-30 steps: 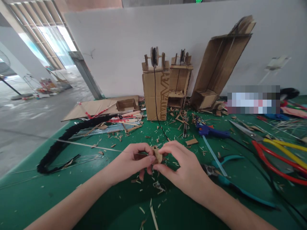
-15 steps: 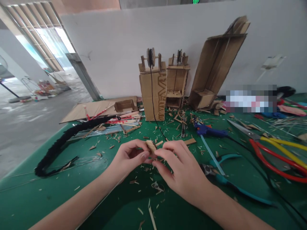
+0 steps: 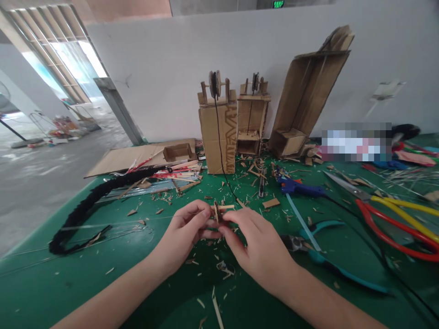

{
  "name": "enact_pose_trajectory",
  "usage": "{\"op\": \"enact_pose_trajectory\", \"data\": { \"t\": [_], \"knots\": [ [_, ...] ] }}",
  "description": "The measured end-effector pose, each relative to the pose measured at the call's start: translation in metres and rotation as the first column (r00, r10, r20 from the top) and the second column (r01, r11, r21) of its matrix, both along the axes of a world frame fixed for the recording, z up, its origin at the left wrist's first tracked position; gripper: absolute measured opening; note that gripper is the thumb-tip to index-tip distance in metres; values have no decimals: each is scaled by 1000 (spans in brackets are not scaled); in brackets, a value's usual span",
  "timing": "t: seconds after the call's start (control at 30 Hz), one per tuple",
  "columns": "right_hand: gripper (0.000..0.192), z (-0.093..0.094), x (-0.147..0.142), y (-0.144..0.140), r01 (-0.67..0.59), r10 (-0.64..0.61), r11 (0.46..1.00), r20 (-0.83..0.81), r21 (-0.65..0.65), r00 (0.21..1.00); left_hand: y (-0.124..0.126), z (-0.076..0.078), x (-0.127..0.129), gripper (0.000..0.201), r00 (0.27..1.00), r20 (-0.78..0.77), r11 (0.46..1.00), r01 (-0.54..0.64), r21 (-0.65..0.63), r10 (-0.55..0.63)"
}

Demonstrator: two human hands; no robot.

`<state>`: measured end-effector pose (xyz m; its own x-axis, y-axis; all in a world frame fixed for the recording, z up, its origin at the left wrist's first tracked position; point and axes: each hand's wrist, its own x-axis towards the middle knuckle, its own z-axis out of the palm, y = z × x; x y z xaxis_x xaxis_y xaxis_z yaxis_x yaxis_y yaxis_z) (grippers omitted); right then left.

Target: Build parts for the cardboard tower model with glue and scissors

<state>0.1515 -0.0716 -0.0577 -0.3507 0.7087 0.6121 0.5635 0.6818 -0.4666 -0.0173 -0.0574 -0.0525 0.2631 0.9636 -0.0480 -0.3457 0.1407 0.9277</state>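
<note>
My left hand (image 3: 187,228) and my right hand (image 3: 255,244) meet over the green table (image 3: 68,283), fingertips pinching one small cardboard wheel on a thin wooden stick (image 3: 219,209). The wheel stands edge-on between my thumbs, the stick poking out to the right. A black cord (image 3: 224,171) runs from near my hands up the front of a cardboard tower (image 3: 219,132) topped with a spool. A second, smaller cardboard tower (image 3: 252,119) stands beside it.
Teal pliers (image 3: 329,262) lie right of my right hand, a blue glue gun (image 3: 298,186) behind them, red and yellow cutters (image 3: 398,219) farther right. A tall open cardboard box (image 3: 308,91) leans on the wall. A black fuzzy rope (image 3: 89,201) curves at the left. Cardboard scraps litter the table.
Both hands have turned the small cardboard piece from flat-on to edge-on and lifted it slightly away from me; the stick now shows sticking out to the right.
</note>
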Motion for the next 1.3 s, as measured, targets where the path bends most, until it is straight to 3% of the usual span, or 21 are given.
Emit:
{"op": "enact_pose_trajectory", "data": {
  "t": [0.13, 0.23, 0.37, 0.57, 0.7, 0.8, 0.87, 0.97, 1.07, 1.3],
  "knots": [
    [15, 2, -3, 0, -11, -14, 984, -142, -176, 990, -2, 1, 1, 16, 1000, 23, 1000, 14, -21, -14],
    [13, 7, -4, 2, -83, -4, 940, -254, -330, 967, -3, 1, 1, 15, 999, 32, 1000, 27, 1, -27],
    [14, 10, -2, 4, -132, -15, 893, -322, -430, 947, -2, 1, 0, 15, 999, -5, 997, 35, 69, -35],
    [9, 10, -3, 4, -156, -1, 876, -326, -456, 945, -1, -1, 0, 15, 996, -50, 995, 74, 68, -71],
    [6, 6, -5, 5, -127, -61, 862, -350, -490, 935, 0, -3, -1, 14, 986, -144, 993, 97, 68, -86],
    [24, 2, -4, 6, -178, -70, 847, -437, -501, 897, 1, -2, -3, 14, 974, -211, 988, 113, 107, -89],
    [36, 1, -2, 7, -218, -3, 866, -440, -451, 898, 1, 2, -5, 14, 945, -314, 975, 145, 167, -87],
    [26, 2, 0, 9, -242, 121, 912, -345, -331, 931, 0, 10, -6, 12, 875, -483, 945, 180, 271, -28],
    [20, 1, 2, 8, -224, 146, 942, -295, -250, 944, -4, 15, -5, 13, 827, -562, 924, 198, 328, 22],
    [50, 0, 8, 6, -248, 180, 919, -235, -305, 955, -5, 15, -8, 14, 731, -678, 888, 264, 377, 70]
  ]
}}
